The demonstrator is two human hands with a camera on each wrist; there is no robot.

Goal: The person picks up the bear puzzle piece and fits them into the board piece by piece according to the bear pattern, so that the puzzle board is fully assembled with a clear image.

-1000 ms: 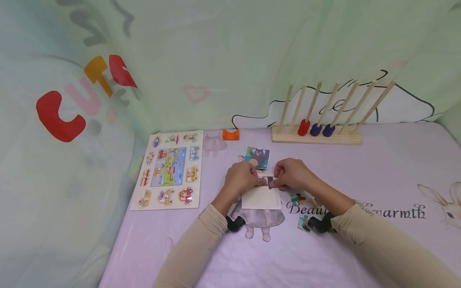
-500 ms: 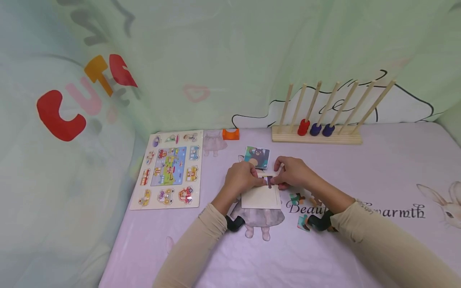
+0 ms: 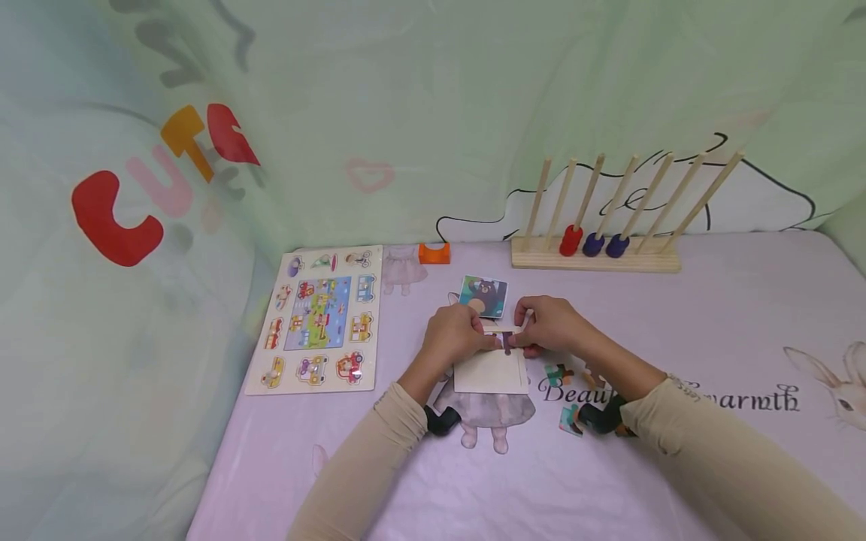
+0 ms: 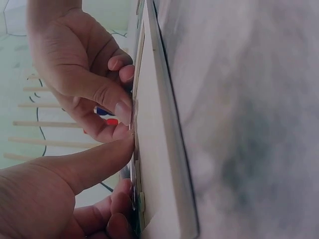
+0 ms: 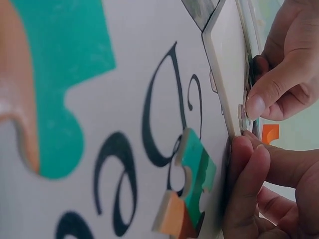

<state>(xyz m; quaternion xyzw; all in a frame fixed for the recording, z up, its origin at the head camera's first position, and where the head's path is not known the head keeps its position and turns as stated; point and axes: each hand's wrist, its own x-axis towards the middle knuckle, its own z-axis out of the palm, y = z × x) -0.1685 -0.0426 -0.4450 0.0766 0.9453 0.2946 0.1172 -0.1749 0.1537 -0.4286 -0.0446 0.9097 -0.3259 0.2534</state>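
Observation:
A pale wooden puzzle board (image 3: 490, 373) lies flat, with dark jigsaw pieces along its far edge. My left hand (image 3: 455, 332) holds the board's far left part, its thumb over a piece. My right hand (image 3: 551, 324) pinches a dark puzzle piece (image 3: 507, 343) by the board's far right corner. Both thumbs come close together in the left wrist view, where the board (image 4: 157, 139) shows edge-on. The hands hide part of the pieces. Just beyond lies a bear picture card (image 3: 483, 295), its lower edge partly covered by my left hand.
Loose puzzle pieces lie right of the board, including a green one (image 3: 570, 419) and a green and orange one (image 5: 192, 172). A vehicle peg puzzle (image 3: 311, 319) lies left. At the back stand an orange block (image 3: 434, 253) and a rod bead frame (image 3: 595, 259).
My right hand has shifted slightly, its index finger lifting a little while the thumb stays near the dark piece. My left hand stays in place.

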